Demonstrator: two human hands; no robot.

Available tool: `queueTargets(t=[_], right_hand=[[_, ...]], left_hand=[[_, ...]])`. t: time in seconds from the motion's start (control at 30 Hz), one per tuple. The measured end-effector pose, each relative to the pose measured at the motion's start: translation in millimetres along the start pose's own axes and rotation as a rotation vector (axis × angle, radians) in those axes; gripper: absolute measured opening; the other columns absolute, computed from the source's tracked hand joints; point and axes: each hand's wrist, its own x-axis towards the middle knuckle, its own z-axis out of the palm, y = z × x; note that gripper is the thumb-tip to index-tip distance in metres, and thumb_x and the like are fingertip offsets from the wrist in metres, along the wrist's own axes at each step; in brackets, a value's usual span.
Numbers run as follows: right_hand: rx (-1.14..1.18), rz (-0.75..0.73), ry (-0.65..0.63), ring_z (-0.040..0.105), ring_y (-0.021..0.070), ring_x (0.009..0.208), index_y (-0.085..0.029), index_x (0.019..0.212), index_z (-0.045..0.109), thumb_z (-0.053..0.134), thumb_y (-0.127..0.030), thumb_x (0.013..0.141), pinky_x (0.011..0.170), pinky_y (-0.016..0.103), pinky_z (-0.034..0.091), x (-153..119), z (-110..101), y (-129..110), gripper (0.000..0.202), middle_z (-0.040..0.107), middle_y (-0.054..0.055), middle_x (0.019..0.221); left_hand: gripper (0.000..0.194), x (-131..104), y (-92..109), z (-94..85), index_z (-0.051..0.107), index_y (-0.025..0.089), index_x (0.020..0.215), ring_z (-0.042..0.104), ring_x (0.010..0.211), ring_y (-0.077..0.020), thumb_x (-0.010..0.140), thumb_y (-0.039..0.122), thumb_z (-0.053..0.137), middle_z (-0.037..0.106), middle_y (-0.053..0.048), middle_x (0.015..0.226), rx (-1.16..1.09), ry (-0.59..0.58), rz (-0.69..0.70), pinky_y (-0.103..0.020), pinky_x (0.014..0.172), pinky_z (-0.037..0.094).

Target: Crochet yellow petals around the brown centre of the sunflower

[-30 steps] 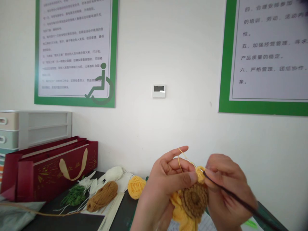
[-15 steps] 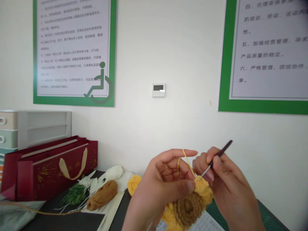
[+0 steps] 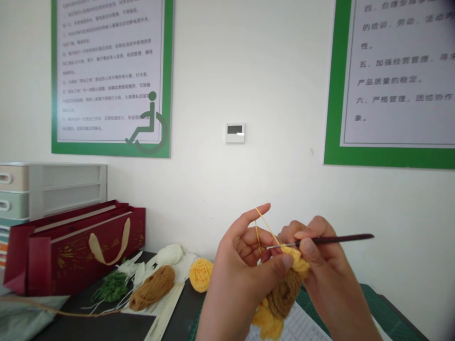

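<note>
The fingers of the left hand (image 3: 245, 265) are pinched closed, thumb on top, on a round crocheted piece of brown and yellow yarn (image 3: 284, 291), while its index finger stands up apart with a thin yellow yarn strand (image 3: 269, 226) looped over it and running down to the piece. The fingers of the right hand (image 3: 320, 251) are closed around a slim crochet hook with a dark handle and metal shaft (image 3: 344, 237); the handle sticks out to their right, and the shaft points left across the piece's yellow top edge, though whether it passes through a stitch is too small to tell. The crocheted piece hangs between and below both sets of fingers, its brown centre under the left thumb. Below them lie a white printed sheet (image 3: 302, 327) and a dark green gridded mat (image 3: 387, 308). Just left of the left wrist, on the black tabletop (image 3: 121, 327), sits a round yellow yarn ball (image 3: 201, 274); farther left of the fingers come an oblong brown yarn skein (image 3: 152, 287) and a loose green yarn bundle (image 3: 111, 286), then a dark red paper bag with cream handles (image 3: 95, 246).
</note>
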Motion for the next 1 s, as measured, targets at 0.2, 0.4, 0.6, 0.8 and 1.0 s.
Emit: queueTargets(t=[0.2,0.4,0.6,0.8,1.0], right_hand=[[-0.956,-0.931,0.006,0.066,0.0204,0.084,-0.029,0.104,0.075,0.070,0.004,0.081,0.071,0.038,0.055,-3.6,-14.6,-0.5,0.041,0.071,0.002,0.091],[-0.517,-0.812,0.077,0.062,0.0198,0.070,-0.026,0.103,0.071,0.064,-0.011,0.095,0.059,0.037,0.052,-5.3,-0.4,2.4,0.019,0.068,0.002,0.079],[0.010,-0.229,0.056,0.050,0.0138,0.056,-0.025,0.092,0.062,0.051,-0.030,0.105,0.050,0.026,0.044,-2.3,6.7,-12.6,0.018,0.051,-0.003,0.062],[0.077,0.082,-0.001,0.049,0.0124,0.064,-0.022,0.080,0.057,0.058,-0.039,0.102,0.061,0.025,0.048,-1.2,5.5,-7.5,0.027,0.050,-0.002,0.068],[-0.273,-0.213,0.014,0.062,0.0149,0.081,-0.026,0.091,0.065,0.067,-0.025,0.098,0.069,0.025,0.053,0.3,1.7,-1.0,0.007,0.064,0.001,0.086]], left_hand=[[0.066,0.4,-5.9,4.4,0.073,0.013,0.121,0.064,0.064,-0.0129,0.059,0.010,0.097,0.074,0.000,0.073,-0.091,0.014,-0.067,-0.025,0.064,0.051],[0.062,3.3,-4.3,-2.0,0.079,0.013,0.115,0.067,0.069,-0.0114,0.057,0.011,0.100,0.073,-0.002,0.077,-0.272,-0.195,-0.246,-0.024,0.071,0.052],[0.052,0.0,7.2,-7.5,0.083,0.018,0.109,0.060,0.061,-0.0078,0.059,0.012,0.098,0.072,-0.001,0.074,-0.087,-0.231,-0.189,-0.019,0.058,0.046],[0.034,-0.8,-0.7,-2.2,0.085,0.019,0.101,0.060,0.072,-0.0129,0.069,0.014,0.092,0.069,-0.001,0.073,0.038,-0.099,0.013,-0.025,0.069,0.050],[0.061,0.6,-0.2,1.2,0.077,0.019,0.122,0.061,0.071,-0.0131,0.064,0.007,0.091,0.068,0.002,0.073,0.026,0.017,0.035,-0.026,0.069,0.048]])
